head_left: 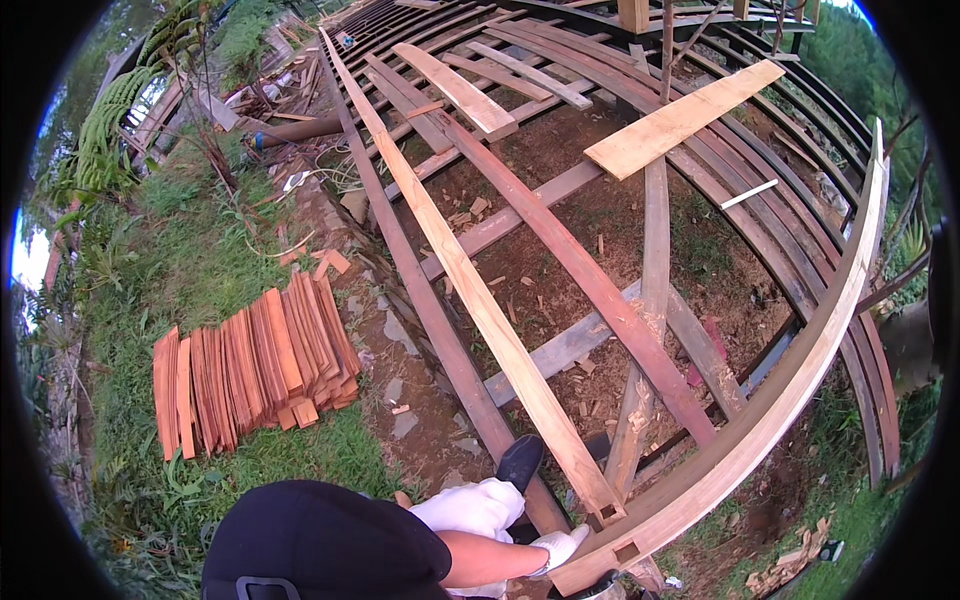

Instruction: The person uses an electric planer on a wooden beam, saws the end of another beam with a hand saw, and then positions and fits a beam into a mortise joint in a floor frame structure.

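Note:
Neither of my hands shows in the head view. At the lower left, close to me, a person in a black cap [330, 535] crouches, seen from above. That person's white-gloved hand [562, 547] rests at the near end of a long curved wooden beam [738, 472]. A square hole [626, 552] is cut through the beam close to that end. Beside it, a long pale timber [492, 325] with a similar cut hole runs away to the upper left. The person's white-clothed knee [470, 508] and dark shoe [520, 462] are near the timber's edge.
Reddish beam [608, 300] and other timbers form an open frame over bare soil with wood chips. A wide pale board [685, 120] and a thin white strip [750, 194] lie across it. On the grass at left is a pile of reddish wooden slats [260, 360].

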Action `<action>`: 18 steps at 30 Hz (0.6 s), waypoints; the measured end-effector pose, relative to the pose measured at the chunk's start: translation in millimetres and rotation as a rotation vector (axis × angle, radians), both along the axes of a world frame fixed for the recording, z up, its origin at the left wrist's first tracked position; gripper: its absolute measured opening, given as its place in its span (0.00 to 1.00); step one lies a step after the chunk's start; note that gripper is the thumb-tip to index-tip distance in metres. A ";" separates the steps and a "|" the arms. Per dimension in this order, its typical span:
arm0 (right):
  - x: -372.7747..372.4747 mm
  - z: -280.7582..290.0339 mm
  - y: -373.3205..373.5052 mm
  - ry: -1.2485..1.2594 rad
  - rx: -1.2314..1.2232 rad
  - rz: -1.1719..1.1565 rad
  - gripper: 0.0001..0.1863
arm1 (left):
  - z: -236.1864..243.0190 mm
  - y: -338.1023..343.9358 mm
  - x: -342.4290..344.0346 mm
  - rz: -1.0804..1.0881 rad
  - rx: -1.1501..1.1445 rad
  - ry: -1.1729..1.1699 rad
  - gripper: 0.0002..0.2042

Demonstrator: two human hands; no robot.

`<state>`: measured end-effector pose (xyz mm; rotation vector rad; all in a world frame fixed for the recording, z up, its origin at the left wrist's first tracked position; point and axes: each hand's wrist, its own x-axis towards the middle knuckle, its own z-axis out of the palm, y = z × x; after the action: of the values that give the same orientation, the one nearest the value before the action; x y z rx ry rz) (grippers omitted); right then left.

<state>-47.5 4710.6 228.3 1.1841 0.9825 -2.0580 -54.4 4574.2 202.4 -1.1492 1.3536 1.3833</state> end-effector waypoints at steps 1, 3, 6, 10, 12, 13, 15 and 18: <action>-1.7 -1.4 0.5 0.001 0.003 -0.001 0.42 | 3.2 0.4 -3.1 -0.013 0.004 -0.007 0.45; -1.5 -0.3 -1.0 -0.002 0.002 0.007 0.42 | -7.3 6.4 4.1 -0.016 0.004 -0.022 0.45; -2.9 -3.7 -3.4 0.000 -0.004 0.013 0.41 | -14.2 11.0 10.5 0.036 -0.001 0.069 0.45; -0.8 -9.4 -2.7 0.007 -0.008 -0.011 0.41 | 54.9 -15.4 -14.4 -0.038 -0.049 0.003 0.45; -0.4 -11.9 -4.5 0.012 -0.015 -0.015 0.41 | 51.6 -15.8 -12.2 -0.047 -0.044 0.012 0.45; 0.5 -13.0 -5.2 0.016 -0.018 -0.013 0.40 | 53.7 -19.2 -12.5 -0.066 -0.027 0.020 0.45; 2.7 -14.4 -2.9 0.017 -0.021 -0.020 0.40 | 58.7 -23.0 -14.1 -0.086 0.019 0.008 0.45; 5.0 -17.9 -3.5 0.026 -0.033 -0.032 0.40 | 59.3 -18.8 -11.2 -0.041 0.012 0.049 0.46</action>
<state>-42.4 4707.1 210.4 1.1661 0.9436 -2.1117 -65.5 4555.4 261.7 -1.0798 1.3938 1.3964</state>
